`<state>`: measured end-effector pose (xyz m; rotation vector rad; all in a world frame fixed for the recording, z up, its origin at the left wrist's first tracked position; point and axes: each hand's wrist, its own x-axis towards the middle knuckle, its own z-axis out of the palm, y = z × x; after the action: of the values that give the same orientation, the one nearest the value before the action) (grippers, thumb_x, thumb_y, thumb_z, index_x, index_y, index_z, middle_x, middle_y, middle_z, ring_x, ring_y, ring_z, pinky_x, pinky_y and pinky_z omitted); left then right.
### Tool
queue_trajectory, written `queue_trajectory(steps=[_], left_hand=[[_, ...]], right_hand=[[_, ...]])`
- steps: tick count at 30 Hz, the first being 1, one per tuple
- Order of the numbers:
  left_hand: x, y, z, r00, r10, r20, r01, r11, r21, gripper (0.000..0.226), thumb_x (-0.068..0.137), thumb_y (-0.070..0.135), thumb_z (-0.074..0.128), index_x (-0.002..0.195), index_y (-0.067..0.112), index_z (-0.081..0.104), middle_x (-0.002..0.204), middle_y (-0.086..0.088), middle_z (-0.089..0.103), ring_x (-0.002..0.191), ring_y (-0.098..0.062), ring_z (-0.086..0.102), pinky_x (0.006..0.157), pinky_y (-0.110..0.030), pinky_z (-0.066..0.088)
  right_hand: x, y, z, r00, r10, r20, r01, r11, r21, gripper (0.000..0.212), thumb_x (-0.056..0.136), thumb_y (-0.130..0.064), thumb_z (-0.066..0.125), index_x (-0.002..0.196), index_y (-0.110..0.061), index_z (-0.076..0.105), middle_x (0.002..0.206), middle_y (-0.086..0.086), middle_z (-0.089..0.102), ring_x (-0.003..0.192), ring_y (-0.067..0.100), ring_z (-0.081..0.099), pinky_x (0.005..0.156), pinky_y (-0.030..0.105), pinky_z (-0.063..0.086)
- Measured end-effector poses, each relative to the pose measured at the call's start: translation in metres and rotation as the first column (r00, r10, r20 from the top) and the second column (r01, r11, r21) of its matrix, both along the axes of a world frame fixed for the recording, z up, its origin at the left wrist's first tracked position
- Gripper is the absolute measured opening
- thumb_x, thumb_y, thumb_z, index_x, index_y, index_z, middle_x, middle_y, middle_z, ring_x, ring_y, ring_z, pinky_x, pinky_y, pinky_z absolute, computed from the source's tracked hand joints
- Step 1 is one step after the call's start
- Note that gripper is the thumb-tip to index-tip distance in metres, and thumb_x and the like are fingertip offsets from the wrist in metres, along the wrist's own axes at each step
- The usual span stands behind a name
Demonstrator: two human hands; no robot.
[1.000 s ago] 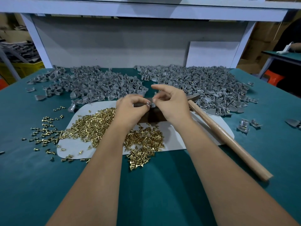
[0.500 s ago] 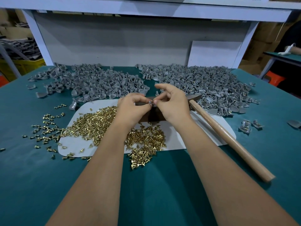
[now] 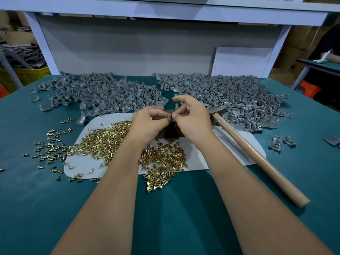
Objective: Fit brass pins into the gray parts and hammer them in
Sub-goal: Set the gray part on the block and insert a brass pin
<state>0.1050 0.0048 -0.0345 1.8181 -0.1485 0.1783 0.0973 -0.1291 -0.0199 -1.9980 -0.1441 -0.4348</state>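
The mat [image 3: 198, 153] lies at the centre of the table [image 3: 184, 218]. Pins [image 3: 103, 140] are heaped on the mat's left and near parts and spill onto the table to its left. The block [image 3: 169, 132] sits on the mat's far middle. Both hands, left [image 3: 147, 124] and right [image 3: 191, 116], meet above the block. The hammer [image 3: 257, 155] lies to the right across the mat's edge. Two heaps of parts lie behind the mat: left [image 3: 103, 94] and right [image 3: 230, 94].

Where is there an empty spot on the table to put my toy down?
Bare green table lies near the front edge, between the forearms, and at the far right beyond the hammer. The left front corner is bare too. It is crowded at the back with gray parts and in the middle-left with brass pins over the white sheet.
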Motion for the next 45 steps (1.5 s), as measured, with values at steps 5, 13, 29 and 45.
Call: queue_trajectory(steps=[5, 13, 29, 45], left_hand=[[-0.001, 0.0, 0.0, 1.0, -0.01, -0.014, 0.01, 1.0, -0.016, 0.007, 0.084, 0.01, 0.076, 0.089, 0.015, 0.077, 0.123, -0.002, 0.059, 0.111, -0.019, 0.061, 0.099, -0.044, 0.052], [-0.003, -0.002, 0.0, 0.999, 0.003, 0.045, -0.004, 1.0, 0.031, 0.016, 0.085, 0.007, 0.074, 0.101, 0.009, 0.076, 0.125, -0.004, 0.06, 0.093, 0.001, 0.058, 0.086, -0.011, 0.048], [-0.002, 0.0, -0.001, 1.0, 0.014, -0.009, -0.013, 1.0, 0.017, 0.008, 0.086, 0.014, 0.075, 0.093, 0.017, 0.077, 0.123, 0.002, 0.061, 0.111, -0.018, 0.059, 0.1, -0.041, 0.052], [-0.004, 0.0, 0.001, 1.0, 0.001, 0.005, -0.001, 0.999, 0.041, 0.011, 0.087, 0.017, 0.074, 0.097, 0.018, 0.078, 0.124, 0.001, 0.058, 0.113, -0.014, 0.056, 0.103, -0.041, 0.049]], right_hand=[[0.002, 0.003, 0.007, 0.998, 0.009, -0.065, -0.013, 0.997, -0.071, 0.043, 0.079, 0.005, 0.06, 0.103, -0.032, 0.056, 0.075, -0.003, 0.064, 0.082, 0.013, 0.061, 0.082, 0.036, 0.051], [-0.003, 0.019, 0.011, 0.992, -0.111, -0.06, 0.097, 0.976, -0.197, 0.032, 0.071, 0.002, 0.05, 0.083, -0.027, 0.054, 0.066, -0.01, 0.053, 0.075, 0.019, 0.055, 0.091, 0.047, 0.044], [-0.005, -0.001, 0.002, 0.999, -0.021, 0.027, 0.021, 1.0, 0.019, 0.021, 0.089, -0.011, 0.057, 0.085, -0.03, 0.062, 0.082, -0.016, 0.061, 0.078, 0.0, 0.057, 0.067, 0.013, 0.043], [-0.005, -0.005, 0.001, 0.999, -0.047, 0.019, 0.049, 0.986, -0.161, 0.01, 0.083, -0.014, 0.071, 0.075, -0.019, 0.068, 0.09, -0.002, 0.059, 0.082, 0.011, 0.057, 0.078, 0.027, 0.046]])
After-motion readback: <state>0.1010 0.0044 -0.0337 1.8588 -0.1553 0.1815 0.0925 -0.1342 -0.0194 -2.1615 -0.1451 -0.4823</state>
